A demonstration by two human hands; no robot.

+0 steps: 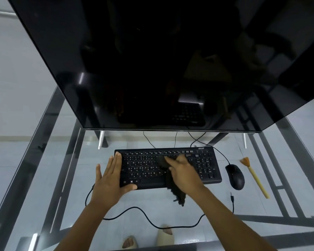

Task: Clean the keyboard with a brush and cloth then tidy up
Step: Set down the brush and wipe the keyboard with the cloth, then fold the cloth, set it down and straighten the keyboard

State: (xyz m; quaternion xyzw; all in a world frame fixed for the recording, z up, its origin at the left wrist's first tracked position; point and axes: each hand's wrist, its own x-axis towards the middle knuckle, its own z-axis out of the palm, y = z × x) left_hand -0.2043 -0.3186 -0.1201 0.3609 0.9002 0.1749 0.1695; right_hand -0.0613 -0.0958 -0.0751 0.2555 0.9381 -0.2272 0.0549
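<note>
A black keyboard [205,165] lies on the glass desk below the monitor. My left hand [111,176] rests flat against the keyboard's left end, fingers spread, thumb on the front edge. My right hand [183,173] presses a dark cloth [178,194] onto the middle keys; the cloth's loose end hangs past the keyboard's front edge. A brush [254,176] with a pale wooden handle and orange bristles lies on the desk to the right of the mouse, untouched.
A large dark monitor [152,60] leans over the back of the desk on thin legs. A black mouse [235,176] sits just right of the keyboard. A loose black cable [152,220] curls across the glass desk [43,160] in front. Feet in sandals show through the glass.
</note>
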